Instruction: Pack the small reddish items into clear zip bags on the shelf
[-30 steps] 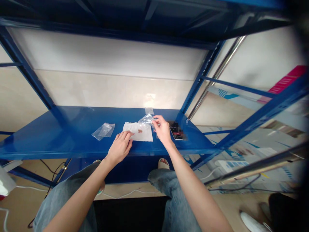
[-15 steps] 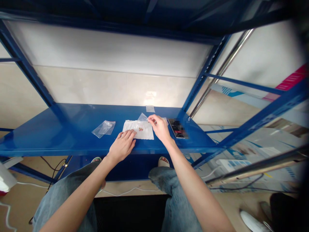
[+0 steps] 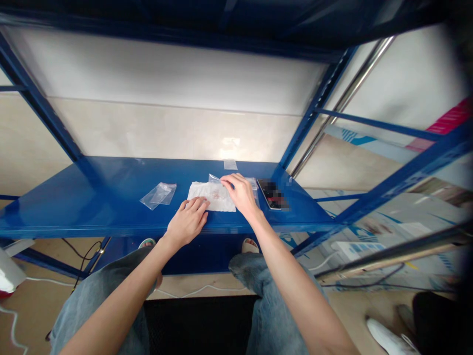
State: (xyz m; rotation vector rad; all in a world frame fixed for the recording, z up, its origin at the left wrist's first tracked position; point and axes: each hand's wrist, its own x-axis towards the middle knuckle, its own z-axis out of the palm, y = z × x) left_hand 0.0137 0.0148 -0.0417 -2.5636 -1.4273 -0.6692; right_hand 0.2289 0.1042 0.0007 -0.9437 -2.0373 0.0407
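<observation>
A white paper sheet (image 3: 220, 203) lies on the blue shelf board, with a faint reddish-brown mark on it. My left hand (image 3: 188, 219) rests palm down at the paper's left edge, fingers stretched flat onto it. Above the paper's far edge, the thumb and fingers of my right hand (image 3: 238, 191) are pinched together at a small clear plastic bag (image 3: 213, 178). Part of that bag is hidden behind the fingers. Another clear bag (image 3: 253, 183) shows partly beyond my right wrist.
More clear plastic bags (image 3: 158, 195) lie left of the paper. A phone (image 3: 271, 194) is at the right, and a small clear packet (image 3: 230, 164) sits at the back edge. Blue uprights (image 3: 314, 106) frame the shelf. Another person's shoe (image 3: 388, 337) is at lower right.
My right hand has shifted slightly left over the paper with the bag. The small brownish thing on the paper now shows only as a faint mark. My left hand stays put.
</observation>
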